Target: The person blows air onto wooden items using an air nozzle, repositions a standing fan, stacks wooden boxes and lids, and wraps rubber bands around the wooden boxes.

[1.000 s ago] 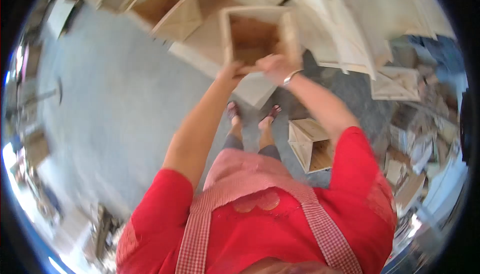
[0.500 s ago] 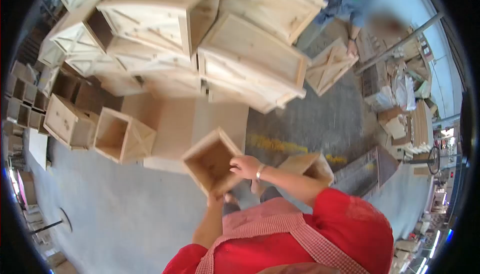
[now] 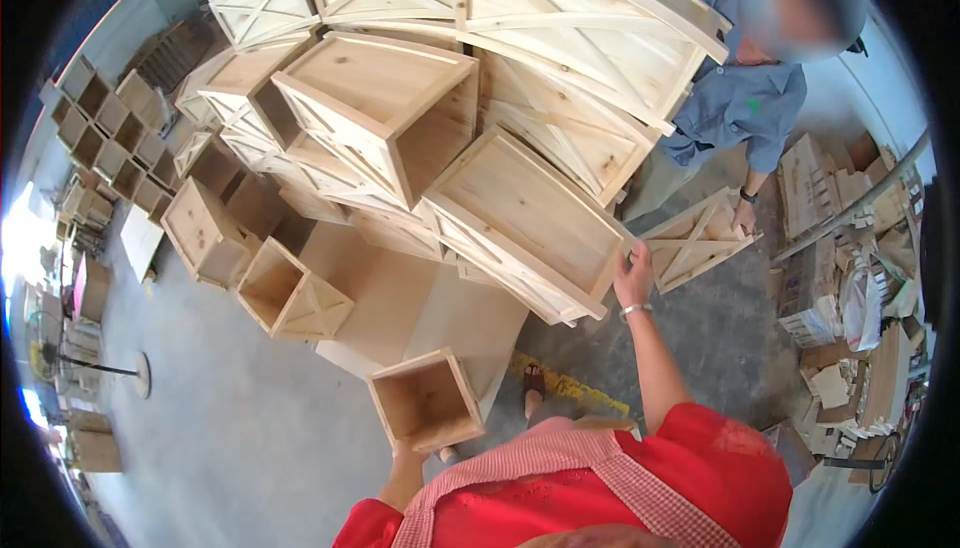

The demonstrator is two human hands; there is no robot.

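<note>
A small square wooden box (image 3: 384, 389), its open side facing up at me, hangs low in front of my body. My left hand (image 3: 408, 451) grips its near edge, with the fingers partly hidden behind the wall. Stretched out to the right, my right hand (image 3: 632, 276) has its fingers on the end corner of a long wooden crate (image 3: 530, 213). That crate lies on the stack with a framed plank panel facing up and X-braced slats along its side.
More X-braced crates (image 3: 560, 8) are piled up behind. A co-worker (image 3: 745, 98) at the right holds a smaller X-braced wooden piece (image 3: 695, 243). Open boxes (image 3: 290, 293) stand on the floor at left, beside a cardboard sheet (image 3: 400, 303). Scrap wood and cartons (image 3: 850, 278) line the right side.
My right hand has left the small box and moved up and right to the long crate's corner. The left hand still holds the box. My view has shifted, showing more of the co-worker.
</note>
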